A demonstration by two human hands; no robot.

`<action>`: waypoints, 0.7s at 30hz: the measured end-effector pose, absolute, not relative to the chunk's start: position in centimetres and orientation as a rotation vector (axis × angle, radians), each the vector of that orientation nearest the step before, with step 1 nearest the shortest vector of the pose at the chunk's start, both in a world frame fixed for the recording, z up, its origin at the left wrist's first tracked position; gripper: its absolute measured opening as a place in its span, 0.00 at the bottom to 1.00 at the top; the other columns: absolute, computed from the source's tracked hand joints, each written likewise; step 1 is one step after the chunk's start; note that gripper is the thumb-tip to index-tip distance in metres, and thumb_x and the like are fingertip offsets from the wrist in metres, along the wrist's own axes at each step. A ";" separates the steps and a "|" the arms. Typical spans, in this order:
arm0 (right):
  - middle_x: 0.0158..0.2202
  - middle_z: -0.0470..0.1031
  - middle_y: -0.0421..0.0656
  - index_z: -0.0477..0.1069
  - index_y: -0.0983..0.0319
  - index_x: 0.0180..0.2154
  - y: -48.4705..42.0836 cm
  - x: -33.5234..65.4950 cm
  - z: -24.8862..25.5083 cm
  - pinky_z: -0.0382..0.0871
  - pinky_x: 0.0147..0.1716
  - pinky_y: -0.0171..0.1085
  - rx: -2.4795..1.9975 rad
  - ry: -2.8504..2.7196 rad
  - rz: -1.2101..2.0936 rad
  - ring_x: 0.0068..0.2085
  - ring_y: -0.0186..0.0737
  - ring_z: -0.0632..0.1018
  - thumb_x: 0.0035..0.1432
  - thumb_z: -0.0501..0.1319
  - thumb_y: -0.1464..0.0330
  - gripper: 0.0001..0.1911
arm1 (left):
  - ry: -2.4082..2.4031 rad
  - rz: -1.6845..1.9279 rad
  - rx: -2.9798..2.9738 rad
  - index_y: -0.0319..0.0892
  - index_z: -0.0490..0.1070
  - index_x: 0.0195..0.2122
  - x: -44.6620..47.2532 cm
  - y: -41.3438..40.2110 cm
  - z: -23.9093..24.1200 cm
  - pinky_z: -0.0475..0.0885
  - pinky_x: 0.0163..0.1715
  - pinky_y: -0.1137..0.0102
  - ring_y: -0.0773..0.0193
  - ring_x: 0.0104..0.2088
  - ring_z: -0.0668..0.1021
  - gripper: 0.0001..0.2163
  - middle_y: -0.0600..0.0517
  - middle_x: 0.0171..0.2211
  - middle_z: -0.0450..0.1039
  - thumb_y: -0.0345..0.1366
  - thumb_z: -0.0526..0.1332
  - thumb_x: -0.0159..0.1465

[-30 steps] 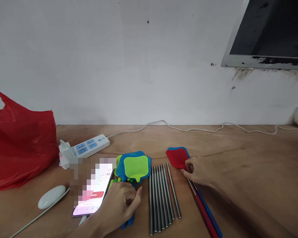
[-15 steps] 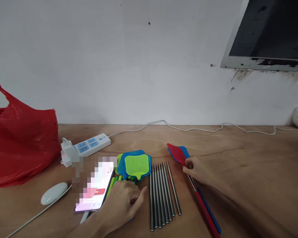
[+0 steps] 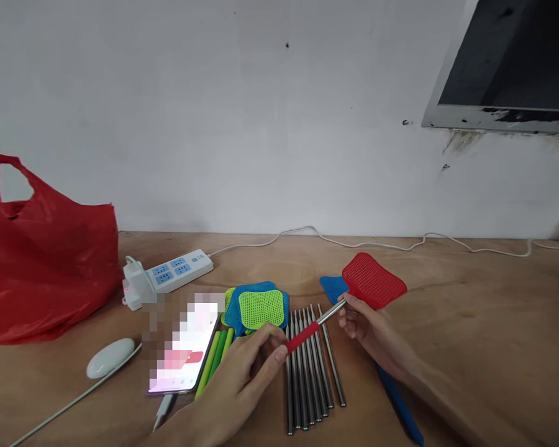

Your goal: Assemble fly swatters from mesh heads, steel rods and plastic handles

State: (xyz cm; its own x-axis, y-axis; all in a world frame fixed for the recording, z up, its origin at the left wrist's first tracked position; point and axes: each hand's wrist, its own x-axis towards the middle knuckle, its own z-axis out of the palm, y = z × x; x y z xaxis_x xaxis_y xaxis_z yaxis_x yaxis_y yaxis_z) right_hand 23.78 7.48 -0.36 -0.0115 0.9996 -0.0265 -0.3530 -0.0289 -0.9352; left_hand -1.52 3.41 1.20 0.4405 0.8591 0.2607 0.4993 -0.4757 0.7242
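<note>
A red fly swatter [image 3: 375, 280] is held aslant above the table between both hands. My left hand [image 3: 233, 385] is closed on its red handle, and my right hand [image 3: 377, 335] pinches the metal shaft just below the mesh head. Behind the right hand lies a blue fly swatter [image 3: 333, 288], its middle hidden by that hand. Several metal rods [image 3: 307, 372] lie side by side beneath the red handle. Near the left hand are stacked green and blue swatter heads [image 3: 261, 309] and several green tubes [image 3: 210, 360], partly covered by the hand.
A lit phone [image 3: 186, 354], partly pixelated, lies left of the green tubes. Behind it are a white power strip [image 3: 190, 266] and a red plastic bag [image 3: 56, 267]. A white mouse-shaped object [image 3: 110, 357] sits at the left. A thin cable [image 3: 377, 242] runs along the wall.
The red swatter has been lifted off the blue one and turned, its head swinging right and its handle left. My left hand has taken hold of the handle.
</note>
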 end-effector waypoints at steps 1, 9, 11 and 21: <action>0.27 0.74 0.40 0.76 0.59 0.33 7.2 23.3 -0.6 0.67 0.21 0.32 -0.945 -0.930 1.395 0.28 0.37 0.76 0.50 0.70 0.54 0.16 | 1.119 0.844 2.110 0.46 0.68 0.41 -1.5 3.3 1.1 0.69 0.35 0.71 0.63 0.34 0.75 0.14 0.55 0.33 0.74 0.48 0.48 0.73; 0.24 0.73 0.39 0.76 0.58 0.29 6.0 21.8 -1.2 0.66 0.21 0.32 -0.819 -1.014 1.361 0.26 0.36 0.73 0.47 0.74 0.54 0.16 | 1.030 0.704 1.962 0.46 0.68 0.41 -1.1 3.0 0.4 0.66 0.28 0.73 0.66 0.28 0.70 0.17 0.57 0.29 0.67 0.51 0.48 0.73; 0.23 0.72 0.39 0.76 0.58 0.30 5.8 21.6 -1.3 0.65 0.20 0.33 -0.823 -1.037 1.342 0.25 0.36 0.72 0.47 0.73 0.54 0.16 | 1.001 0.671 1.954 0.46 0.67 0.43 -1.0 2.9 0.6 0.66 0.29 0.73 0.65 0.29 0.70 0.16 0.56 0.30 0.68 0.51 0.48 0.73; 0.22 0.71 0.38 0.75 0.60 0.30 5.4 21.1 -1.6 0.65 0.23 0.34 -0.867 -1.078 1.359 0.24 0.35 0.70 0.49 0.72 0.53 0.18 | 1.002 0.568 1.871 0.46 0.63 0.35 -0.6 2.9 0.2 0.68 0.31 0.73 0.65 0.29 0.70 0.19 0.56 0.27 0.66 0.53 0.45 0.72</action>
